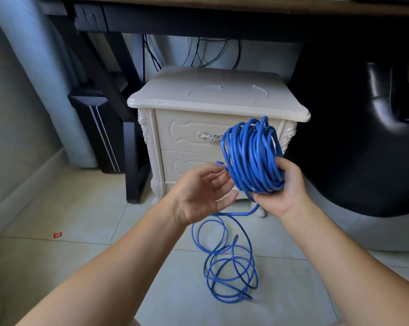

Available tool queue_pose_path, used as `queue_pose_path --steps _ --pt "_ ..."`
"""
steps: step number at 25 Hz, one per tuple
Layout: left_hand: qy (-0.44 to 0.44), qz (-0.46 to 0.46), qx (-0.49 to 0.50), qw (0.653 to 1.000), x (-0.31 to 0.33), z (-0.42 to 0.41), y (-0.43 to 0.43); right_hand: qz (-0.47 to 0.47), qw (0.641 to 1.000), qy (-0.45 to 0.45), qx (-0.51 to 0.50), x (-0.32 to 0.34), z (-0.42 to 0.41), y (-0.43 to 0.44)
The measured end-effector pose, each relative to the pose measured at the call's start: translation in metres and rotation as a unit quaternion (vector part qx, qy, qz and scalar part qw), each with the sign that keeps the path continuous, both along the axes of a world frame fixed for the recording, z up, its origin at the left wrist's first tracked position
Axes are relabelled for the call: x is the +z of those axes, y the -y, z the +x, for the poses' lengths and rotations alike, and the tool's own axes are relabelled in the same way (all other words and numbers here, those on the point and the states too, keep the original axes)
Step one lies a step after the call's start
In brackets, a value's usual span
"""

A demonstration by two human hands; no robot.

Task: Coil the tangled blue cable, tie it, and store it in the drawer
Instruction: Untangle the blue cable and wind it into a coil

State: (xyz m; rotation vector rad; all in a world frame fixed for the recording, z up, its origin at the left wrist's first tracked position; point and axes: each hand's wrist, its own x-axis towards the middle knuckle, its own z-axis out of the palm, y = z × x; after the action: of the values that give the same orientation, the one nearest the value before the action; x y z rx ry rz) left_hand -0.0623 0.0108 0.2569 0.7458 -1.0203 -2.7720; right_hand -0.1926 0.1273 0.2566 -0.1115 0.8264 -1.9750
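Forearms enter from the lower edge of the frame, mine to steer. Right hand point(284, 194): fingers curled round the lower rim of the blue cable point(253, 156), whose wound coil stands upright, long axis running up-frame, in front of the drawer point(187, 135) of the cream nightstand point(217, 97). Left hand point(202, 191): fingers relaxed and spread, holding nothing, tips just beside the coil's left edge; whether they touch it I cannot tell. Slack point(229, 274) leaves the coil below my right palm, passes under the left hand, and lies in loose loops on the tiled floor point(81, 231), lower centre. I judge the left hand nearer that run, so it should feed the next turn. Coiling is unfinished; tying and storing are not begun.
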Motion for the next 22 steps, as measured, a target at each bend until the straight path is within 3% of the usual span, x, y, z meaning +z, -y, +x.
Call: queue_pose_path --steps 11,15,17,20,22 --pt "-0.049 -0.117 0.043 0.991 0.005 0.0 -0.008 0.007 0.996 0.015 -0.084 0.006 0.001 -0.004" --pt "-0.072 -0.082 0.078 0.991 0.012 0.0 -0.008 0.062 0.989 -0.002 -0.132 0.002 -0.004 -0.002" --pt "-0.026 -0.184 0.115 0.976 0.013 -0.001 -0.007 0.087 0.985 -0.024 -0.144 0.004 -0.003 -0.003" --pt "0.086 -0.397 0.139 0.903 0.01 -0.001 -0.005 0.103 0.98 -0.075 -0.15 0.011 0.003 -0.006" --pt "0.118 -0.43 0.132 0.885 0.008 -0.001 -0.003 0.109 0.977 -0.102 -0.154 0.014 0.007 -0.005"
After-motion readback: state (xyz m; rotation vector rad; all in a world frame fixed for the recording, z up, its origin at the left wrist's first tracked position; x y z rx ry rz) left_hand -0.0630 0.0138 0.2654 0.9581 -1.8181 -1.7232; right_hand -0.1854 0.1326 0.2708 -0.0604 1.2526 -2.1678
